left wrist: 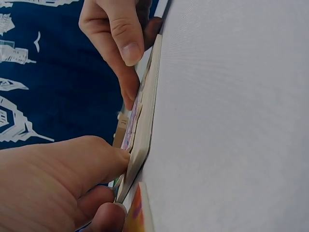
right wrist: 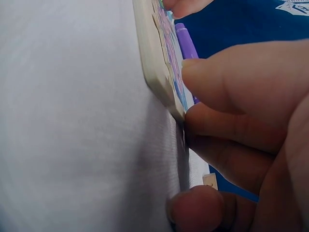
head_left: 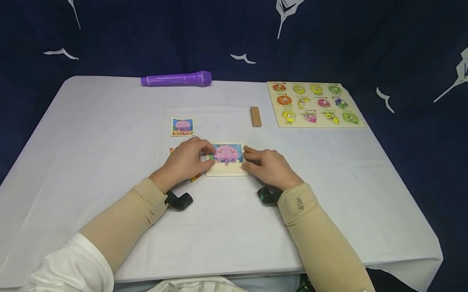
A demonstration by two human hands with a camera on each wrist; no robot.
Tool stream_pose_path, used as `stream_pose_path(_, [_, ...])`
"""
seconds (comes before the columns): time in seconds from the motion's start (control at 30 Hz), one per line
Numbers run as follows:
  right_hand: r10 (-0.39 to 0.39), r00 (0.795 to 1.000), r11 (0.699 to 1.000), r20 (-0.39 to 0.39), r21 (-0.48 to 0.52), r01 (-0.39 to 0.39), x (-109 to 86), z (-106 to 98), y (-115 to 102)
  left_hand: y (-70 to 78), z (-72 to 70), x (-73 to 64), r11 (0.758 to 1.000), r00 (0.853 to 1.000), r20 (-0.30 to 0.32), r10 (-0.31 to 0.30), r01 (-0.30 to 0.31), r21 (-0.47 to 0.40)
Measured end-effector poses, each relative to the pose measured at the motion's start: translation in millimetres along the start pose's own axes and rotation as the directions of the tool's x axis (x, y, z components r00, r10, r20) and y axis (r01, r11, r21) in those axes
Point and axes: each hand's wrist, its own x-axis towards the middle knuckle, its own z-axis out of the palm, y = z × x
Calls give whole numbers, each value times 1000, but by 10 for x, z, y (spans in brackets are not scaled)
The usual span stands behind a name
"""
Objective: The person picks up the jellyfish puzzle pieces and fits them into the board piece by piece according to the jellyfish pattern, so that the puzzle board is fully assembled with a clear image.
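Note:
A small pale wooden puzzle board (head_left: pixel 227 171) with a pink octopus picture lies in front of me, between both hands. At its left edge my left hand (head_left: pixel 188 161) pinches it, the thumb on top and fingertips at the side. The right hand (head_left: pixel 272 168) grips the opposite edge with thumb and curled fingers. The right wrist view shows a shadow under the near corner of the puzzle board (right wrist: pixel 155 67). Behind the left hand sits a small square octopus picture tile (head_left: pixel 182 127). An orange-coloured picture piece (left wrist: pixel 137 212) is mostly hidden beneath the left hand.
A purple tube with a wider end (head_left: pixel 176 79) lies along the back edge of the white-covered table (head_left: pixel 85 147). A small wooden block (head_left: pixel 255 117) is right of centre, beside a fruit puzzle board (head_left: pixel 320 125) at the back right. A dark patterned curtain (head_left: pixel 166 21) hangs behind.

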Motion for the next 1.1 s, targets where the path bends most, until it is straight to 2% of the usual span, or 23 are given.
stream_pose_path(0.83, [-4,1000,1000,1,6,4,-17,-20,-22,-19,45,-14,997,996,-52,67,-65,30])
stream_pose_path(1.1, [-5,1000,1000,3,-10,5,-12,-22,-20,-19,49,-25,995,994,-52,94,-92,43])
